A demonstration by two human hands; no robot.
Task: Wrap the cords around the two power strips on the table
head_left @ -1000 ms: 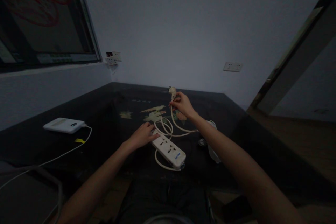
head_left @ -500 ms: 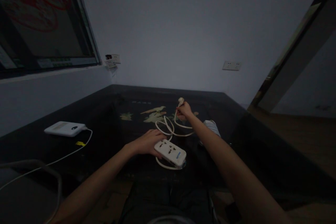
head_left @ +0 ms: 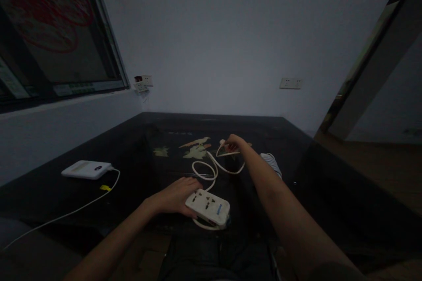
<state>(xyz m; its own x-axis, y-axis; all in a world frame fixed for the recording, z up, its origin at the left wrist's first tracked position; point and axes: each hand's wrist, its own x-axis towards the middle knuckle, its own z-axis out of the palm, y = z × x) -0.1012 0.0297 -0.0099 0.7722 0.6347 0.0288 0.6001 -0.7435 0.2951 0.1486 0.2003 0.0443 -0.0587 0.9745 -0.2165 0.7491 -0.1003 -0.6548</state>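
Best to steady the power strip (head_left: pixel 212 209), gripped by the left hand (head_left: pixel 180 193) at its farther end, against the desk (head_left: pixel 132 145); with long axis slanting rightward and nearer from that hand, blue-lettered end outermost; beyond, between both hands, leave the white cord (head_left: pixel 216 170) slack; farther, guide the plug (head_left: pixel 222 142) gently beside the right hand (head_left: pixel 233 142), too dark to tell if pinching

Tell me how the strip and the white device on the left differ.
The strip has dark socket holes and blue lettering; the device has a dark oval mark near one end instead. The strip is in the left hand's grip, while no hand touches the device. The strip is in front of the person, the device off to the left. Both are white.
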